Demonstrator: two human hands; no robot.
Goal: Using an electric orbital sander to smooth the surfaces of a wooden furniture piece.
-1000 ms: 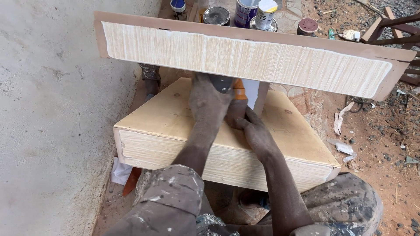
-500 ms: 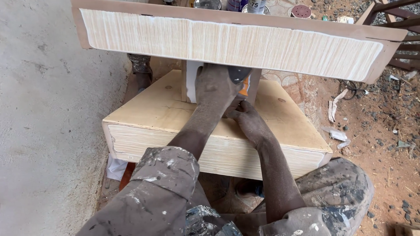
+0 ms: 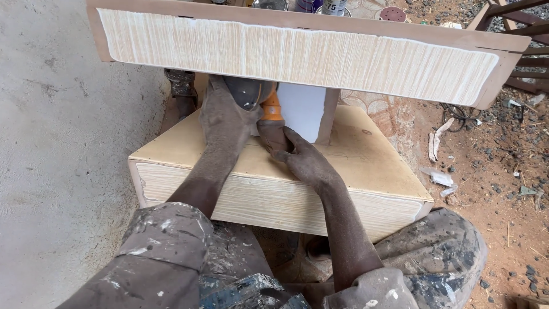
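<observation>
Outdoors, on reddish dirt beside a pale concrete slab (image 3: 63, 143), a person sits with paint-spattered trousers drawn up to a low piece of unfinished furniture. At the centre is an orange and dark grey hand-held power sander (image 3: 260, 100), pressed down on the cream-coated top of a flat wooden box panel (image 3: 366, 166), close against the white upright divider (image 3: 300, 111) that joins it to the board above. The left hand (image 3: 226, 117) is clamped over the sander's rounded top, fingers curled right round it, which looks like a way to bear weight straight down on the pad. The right hand (image 3: 303, 160) lies lower and flatter, fingertips against the tool's orange neck and the panel, seemingly steadying and steering it; how firmly it grips I cannot tell.

Overhead runs a long brown board with a streaky white-coated face (image 3: 297, 54), hiding most of the tool's working area, so both arms reach in under it.

Behind that board, only the tops of several round tins (image 3: 331, 7) show; their lids are on and their contents cannot be seen. A round reddish sanding disc (image 3: 392, 14) lies beside them. Torn scraps of white paper (image 3: 437, 174) are scattered on the dirt to the right, near dark wooden frame pieces (image 3: 529, 57).
</observation>
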